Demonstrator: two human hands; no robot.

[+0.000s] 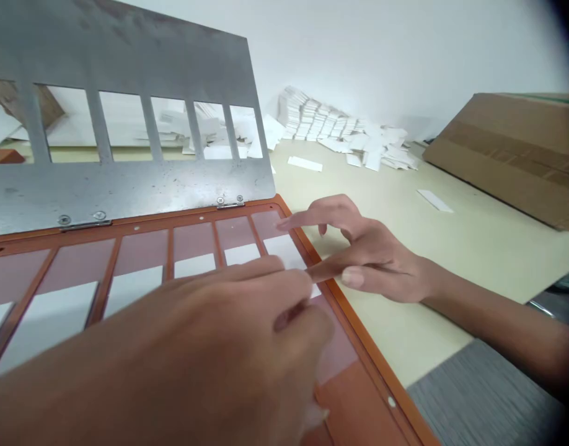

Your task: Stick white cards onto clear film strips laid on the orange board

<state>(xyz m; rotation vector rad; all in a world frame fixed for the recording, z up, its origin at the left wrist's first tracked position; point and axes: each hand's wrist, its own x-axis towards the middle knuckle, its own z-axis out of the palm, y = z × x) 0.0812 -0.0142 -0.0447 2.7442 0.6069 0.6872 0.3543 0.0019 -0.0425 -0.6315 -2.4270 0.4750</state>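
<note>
In the rightmost slot (pixel 266 220) of the orange frame (pixel 382 373), 1 white card (pixel 287 249) is lying lengthwise away from me, just left of my right hand (pixel 377 248), fingers spread; my left hand (pixel 238 334) is curling close, hold hidden.

The pale tabletop (pixel 382 198) carries an orange tray (pixel 363 402), white cards (pixel 372 147), a cardboard box (pixel 512 148).

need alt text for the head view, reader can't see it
A left hand and right hand are close together over white rectangular cards in an orange slotted tray, its grey windowed metal lid open. Beyond are piled white strips and a brown cardboard box.
</note>
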